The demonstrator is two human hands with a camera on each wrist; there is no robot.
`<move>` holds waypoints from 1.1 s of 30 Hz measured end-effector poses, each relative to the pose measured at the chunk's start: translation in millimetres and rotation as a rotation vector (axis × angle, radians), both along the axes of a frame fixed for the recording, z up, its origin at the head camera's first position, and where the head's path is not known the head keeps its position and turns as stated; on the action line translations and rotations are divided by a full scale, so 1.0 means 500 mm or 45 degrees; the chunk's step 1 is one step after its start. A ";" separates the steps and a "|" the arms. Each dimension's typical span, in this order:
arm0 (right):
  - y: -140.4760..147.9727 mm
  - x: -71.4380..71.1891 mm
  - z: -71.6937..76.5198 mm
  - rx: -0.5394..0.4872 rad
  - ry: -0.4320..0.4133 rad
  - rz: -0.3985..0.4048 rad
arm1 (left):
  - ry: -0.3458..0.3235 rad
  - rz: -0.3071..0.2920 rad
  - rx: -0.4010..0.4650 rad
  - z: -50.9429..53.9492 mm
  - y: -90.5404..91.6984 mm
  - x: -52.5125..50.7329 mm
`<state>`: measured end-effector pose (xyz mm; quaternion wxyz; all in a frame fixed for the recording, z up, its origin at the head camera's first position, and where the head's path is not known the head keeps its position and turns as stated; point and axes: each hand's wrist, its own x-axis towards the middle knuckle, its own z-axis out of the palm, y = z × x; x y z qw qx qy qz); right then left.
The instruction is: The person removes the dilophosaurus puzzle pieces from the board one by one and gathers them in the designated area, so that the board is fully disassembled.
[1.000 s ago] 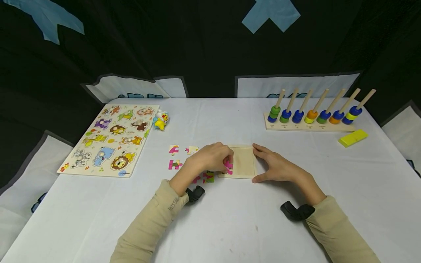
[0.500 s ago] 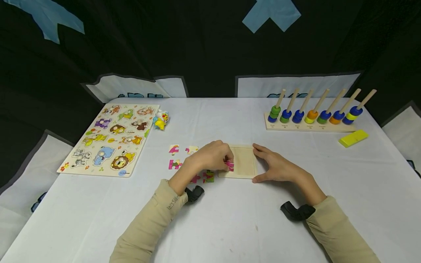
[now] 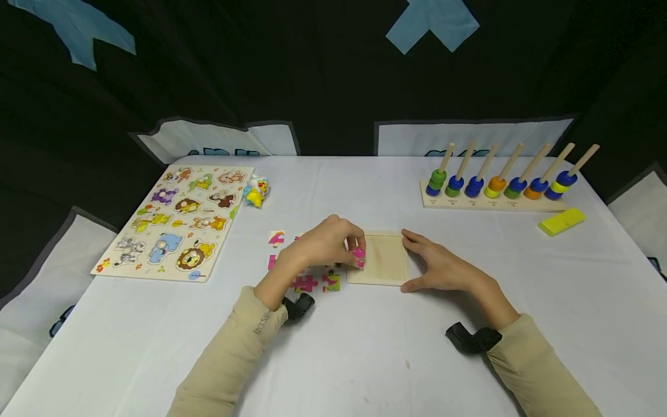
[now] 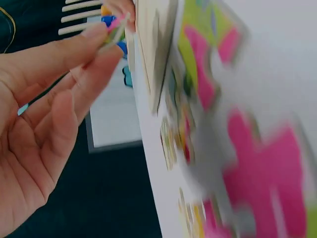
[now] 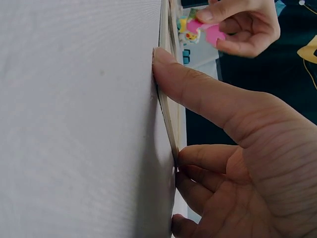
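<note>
My left hand (image 3: 330,240) pinches a pink jigsaw puzzle piece (image 3: 359,258) between thumb and fingers, over the left side of a shallow wooden puzzle tray (image 3: 387,258). In the right wrist view that piece (image 5: 214,33) is raised and tilted. At the tray's right side, my right hand (image 3: 440,265) holds the edge, thumb at the near corner and a finger at the far one. Several loose pieces lie left of the tray, among them a pink one (image 3: 304,284) and a green-and-pink one (image 3: 331,281); my left hand and wrist partly hide others.
An animal peg puzzle board (image 3: 174,223) lies at the left, a small chick toy (image 3: 256,191) at its far right corner. Back right stands a wooden stacking-peg rack (image 3: 490,202) with coloured rings. A yellow block (image 3: 561,222) lies just in front of it.
My left hand has drawn a little left and away from me, raising and turning the pink puzzle piece. My right hand and the tray have stayed in place.
</note>
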<state>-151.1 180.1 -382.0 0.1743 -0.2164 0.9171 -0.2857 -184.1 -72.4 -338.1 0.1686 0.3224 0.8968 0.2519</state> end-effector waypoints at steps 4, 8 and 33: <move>0.000 0.001 0.002 -0.005 0.000 0.002 | -0.063 0.029 0.071 0.009 -0.043 0.003; 0.004 0.002 0.004 -0.010 -0.001 0.005 | -0.051 0.064 0.078 0.017 -0.090 0.009; 0.002 0.002 0.001 -0.022 0.014 -0.005 | -0.167 0.329 0.113 -0.035 -0.286 0.069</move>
